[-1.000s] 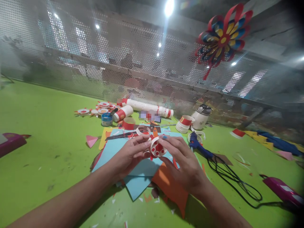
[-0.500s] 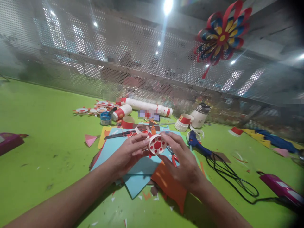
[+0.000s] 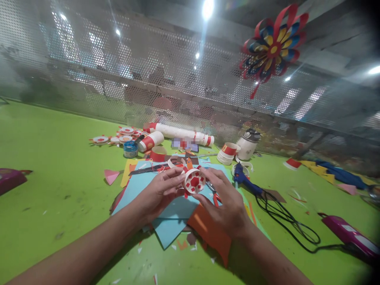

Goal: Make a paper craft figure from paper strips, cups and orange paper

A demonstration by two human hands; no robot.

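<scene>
A small round paper turtle [image 3: 195, 181], white-rimmed with red patches on its shell and an orange head at the top, is held up between both hands. My left hand [image 3: 166, 188] grips its left edge with fingers and thumb. On the other side, my right hand [image 3: 225, 198] pinches the rim between thumb and fingertips. Below them lie light blue paper sheets [image 3: 139, 194] and an orange-brown paper piece [image 3: 209, 227]. Scissors with red handles [image 3: 216, 198] are partly hidden behind my right hand.
A blue glue gun [image 3: 245, 178] with a black cord lies at right, near a purple device [image 3: 347, 233]. Behind are a blue jar [image 3: 130, 149], a long white tube [image 3: 181, 132], paper rings [image 3: 228, 153] and several finished turtles [image 3: 100, 139]. A perforated screen [image 3: 178, 87] borders the table.
Both hands keep hold of the turtle in nearly the same pose. The whole view has shifted slightly, with things appearing a little further left.
</scene>
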